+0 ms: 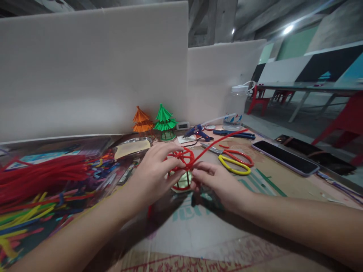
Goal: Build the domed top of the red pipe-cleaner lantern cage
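A small round red pavilion frame [181, 186] with dark upright posts stands on the cardboard in front of me. My left hand [159, 166] is closed around its upper left side, with thumb and fingers near the red spoked top. A long red pipe cleaner [218, 145] slants up to the right from the frame's near edge. My right hand [211, 177] pinches at that edge, where the pipe cleaner meets the frame; its fingertips are partly hidden. Behind the frame are an orange tiered pavilion [142, 121] and a green one [164, 121].
Scissors [235, 161], a blue glue gun [198, 132], pliers [234, 134] and a phone [285, 156] lie to the right. A water bottle [236, 107] stands at the back. Red pipe cleaners [42, 177] and coloured pieces pile up at left. A white panel [93, 71] rises behind.
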### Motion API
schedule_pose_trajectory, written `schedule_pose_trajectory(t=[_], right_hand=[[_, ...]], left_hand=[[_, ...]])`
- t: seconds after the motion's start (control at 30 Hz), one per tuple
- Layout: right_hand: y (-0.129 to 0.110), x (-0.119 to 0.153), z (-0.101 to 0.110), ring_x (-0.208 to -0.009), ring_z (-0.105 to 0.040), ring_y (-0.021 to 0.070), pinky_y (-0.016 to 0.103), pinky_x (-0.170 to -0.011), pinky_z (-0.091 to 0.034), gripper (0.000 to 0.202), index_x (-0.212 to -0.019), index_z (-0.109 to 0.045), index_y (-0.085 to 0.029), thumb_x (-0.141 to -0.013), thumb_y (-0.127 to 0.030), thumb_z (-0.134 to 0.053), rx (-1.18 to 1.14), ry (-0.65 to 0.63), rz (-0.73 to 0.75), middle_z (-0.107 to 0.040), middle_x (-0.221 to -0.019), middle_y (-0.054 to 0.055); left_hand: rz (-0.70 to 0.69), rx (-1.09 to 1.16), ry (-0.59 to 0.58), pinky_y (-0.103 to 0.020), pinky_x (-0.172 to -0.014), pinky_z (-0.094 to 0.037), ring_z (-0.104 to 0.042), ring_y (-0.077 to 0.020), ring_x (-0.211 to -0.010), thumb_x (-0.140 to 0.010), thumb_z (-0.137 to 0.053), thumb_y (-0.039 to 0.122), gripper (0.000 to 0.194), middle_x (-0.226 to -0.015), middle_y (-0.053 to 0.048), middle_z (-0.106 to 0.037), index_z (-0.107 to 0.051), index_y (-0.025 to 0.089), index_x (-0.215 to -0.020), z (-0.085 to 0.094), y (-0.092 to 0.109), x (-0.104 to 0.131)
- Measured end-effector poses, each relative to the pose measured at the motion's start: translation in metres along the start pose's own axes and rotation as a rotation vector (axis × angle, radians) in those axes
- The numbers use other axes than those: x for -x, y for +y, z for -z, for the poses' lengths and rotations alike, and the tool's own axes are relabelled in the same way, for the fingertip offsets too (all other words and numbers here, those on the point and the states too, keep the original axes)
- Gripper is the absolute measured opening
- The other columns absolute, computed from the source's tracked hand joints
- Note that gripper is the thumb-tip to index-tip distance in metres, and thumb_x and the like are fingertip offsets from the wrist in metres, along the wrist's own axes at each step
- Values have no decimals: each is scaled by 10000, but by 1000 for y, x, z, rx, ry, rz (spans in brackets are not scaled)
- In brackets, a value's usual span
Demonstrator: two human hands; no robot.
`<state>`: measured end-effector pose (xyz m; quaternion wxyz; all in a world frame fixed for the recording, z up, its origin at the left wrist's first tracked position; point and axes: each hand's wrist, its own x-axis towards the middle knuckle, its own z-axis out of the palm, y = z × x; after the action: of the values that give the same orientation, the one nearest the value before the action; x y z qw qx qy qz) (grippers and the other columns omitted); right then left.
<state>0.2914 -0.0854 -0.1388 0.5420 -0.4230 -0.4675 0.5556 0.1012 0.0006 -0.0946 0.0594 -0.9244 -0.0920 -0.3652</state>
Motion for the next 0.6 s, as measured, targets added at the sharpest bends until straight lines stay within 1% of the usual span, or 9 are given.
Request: schedule_pose_trajectory(t=[0.07,0.1,0.2,0.33,0.4,0.47,0.53,0.6], right_hand=[[0,-1,-3,-610,-594,119,268,-590,-462,375,-868,-661,-167,-738,-471,-838,-96,78,34,-671,-676,-1],[1,-2,-3,-616,-592,114,264,-605,-458,372,-841,-658,-166,-722,-458,-855,-133,97,41,-667,-668,-5],[4,-5,0,-623,-576,110,261,-615,-443,359,-822,-665,-170,-693,-429,-878,-183,100,48,-651,-666,-17],[5,-7,2,-640,-541,110,261,-605,-429,310,-858,-686,-184,-701,-387,-860,-170,105,67,-647,-740,-16],[4,-7,2,-645,-525,109,262,-617,-431,289,-874,-695,-187,-702,-365,-844,-159,103,74,-643,-758,-17],[3,-6,1,-637,-512,107,257,-622,-424,265,-878,-697,-187,-708,-349,-822,-157,110,63,-625,-728,-25],[2,-6,1,-628,-503,106,251,-614,-413,253,-885,-693,-188,-713,-338,-802,-157,127,54,-620,-716,-27],[3,-6,2,-631,-501,106,248,-608,-409,260,-894,-690,-187,-702,-325,-797,-150,131,56,-640,-753,-18]], left_hand=[[-16,-3,32,-526,-1046,-478,-620,-266,-1198,-912,-679,183,40,-1232,-96,-693,-697,211,-934,-4,2,2],[-30,-11,47,-530,-1052,-475,-618,-264,-1199,-908,-681,179,55,-1233,-92,-692,-696,215,-947,-6,2,3],[-62,-37,91,-536,-1078,-467,-605,-255,-1220,-898,-690,168,126,-1246,-79,-683,-687,236,-1004,-15,1,8],[-81,-40,140,-533,-1102,-458,-581,-250,-1262,-888,-699,157,198,-1276,-59,-657,-658,273,-1043,-22,1,13],[-48,-40,162,-549,-1129,-431,-542,-265,-1318,-883,-710,175,251,-1336,-74,-616,-625,274,-1097,-23,3,14],[46,-20,185,-573,-1162,-394,-475,-292,-1396,-880,-729,240,420,-1449,-122,-528,-544,267,-1255,-25,5,16],[167,18,200,-604,-1192,-346,-380,-327,-1476,-868,-751,340,701,-1568,-174,-393,-372,262,-1451,-30,6,20],[262,68,209,-631,-1215,-291,-297,-358,-1524,-839,-771,433,927,-1638,-194,-281,-201,280,-1554,-39,4,25]])
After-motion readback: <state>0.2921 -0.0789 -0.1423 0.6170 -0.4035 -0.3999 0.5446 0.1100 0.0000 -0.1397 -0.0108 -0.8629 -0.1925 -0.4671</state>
